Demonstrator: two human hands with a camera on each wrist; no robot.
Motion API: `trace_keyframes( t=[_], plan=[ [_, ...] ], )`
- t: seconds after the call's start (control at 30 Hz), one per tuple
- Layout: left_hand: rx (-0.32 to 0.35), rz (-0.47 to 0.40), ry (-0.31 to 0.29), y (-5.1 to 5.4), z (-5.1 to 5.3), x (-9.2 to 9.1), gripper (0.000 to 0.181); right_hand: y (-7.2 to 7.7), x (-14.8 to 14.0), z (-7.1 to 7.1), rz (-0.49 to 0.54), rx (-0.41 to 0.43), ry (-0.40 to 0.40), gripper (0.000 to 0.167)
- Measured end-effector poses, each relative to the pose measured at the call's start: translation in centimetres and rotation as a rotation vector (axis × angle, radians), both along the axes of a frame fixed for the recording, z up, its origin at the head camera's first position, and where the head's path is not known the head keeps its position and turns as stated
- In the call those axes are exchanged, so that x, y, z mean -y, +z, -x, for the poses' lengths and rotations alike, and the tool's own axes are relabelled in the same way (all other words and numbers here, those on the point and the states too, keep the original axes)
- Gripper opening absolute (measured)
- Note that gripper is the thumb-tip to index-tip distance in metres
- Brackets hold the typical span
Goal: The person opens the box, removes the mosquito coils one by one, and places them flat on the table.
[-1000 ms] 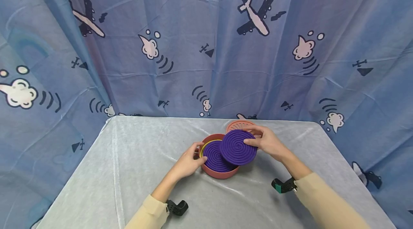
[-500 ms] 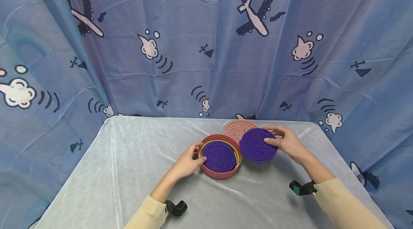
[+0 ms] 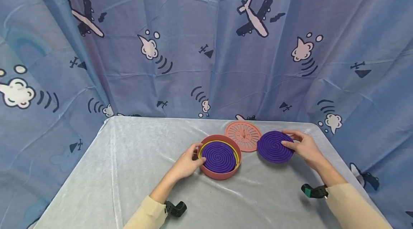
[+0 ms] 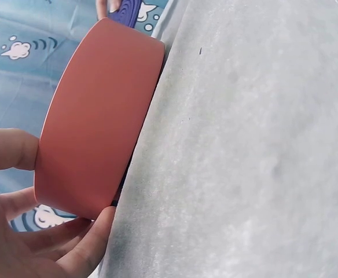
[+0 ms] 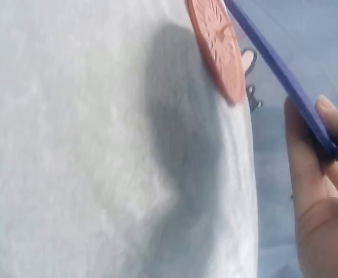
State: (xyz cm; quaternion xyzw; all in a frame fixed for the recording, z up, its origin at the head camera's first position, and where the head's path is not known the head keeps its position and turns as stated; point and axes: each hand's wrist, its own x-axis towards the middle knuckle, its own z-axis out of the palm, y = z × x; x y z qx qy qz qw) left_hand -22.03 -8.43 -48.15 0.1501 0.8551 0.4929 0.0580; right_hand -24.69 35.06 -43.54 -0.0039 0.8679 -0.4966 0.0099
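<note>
A purple spiral mosquito coil [image 3: 275, 147] is pinched at its right edge between the thumb and fingers of my right hand [image 3: 304, 147]. It is held above the table, seen edge-on in the right wrist view. My left hand [image 3: 187, 161] grips the left side of a round red mosquito coil box [image 3: 219, 176], thumb at the rim and fingers along the outer wall [image 4: 96, 116]. Another purple coil [image 3: 218, 156] lies flat inside the box, within a yellow ring [image 3: 238, 155]. Behind and right of the box, the slotted orange lid [image 3: 243, 136] lies on the table.
A pale cloth covers the table [image 3: 155, 143]. Behind it hangs a blue curtain [image 3: 180, 42] with planes and clouds. Black wrist cameras, such as the left one [image 3: 176, 208], stick out from both wrists.
My right hand has carried the upper coil rightward, from over the box to beyond the lid. The lower coil and the lid are now uncovered. My left hand stays on the box.
</note>
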Motion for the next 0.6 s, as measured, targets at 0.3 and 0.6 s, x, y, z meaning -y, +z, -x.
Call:
trace_keyframes(
  t=[0.3,0.6],
  plan=[
    [-0.006,-0.006,-0.003,0.0,-0.1,0.0,0.055,-1.4,-2.1,0.2,-0.047,0.007,-0.082,0.062],
    [-0.012,-0.011,-0.005,-0.1,0.0,0.0,0.055,-3.2,-2.9,0.6,-0.036,0.019,-0.095,0.061]
  ],
)
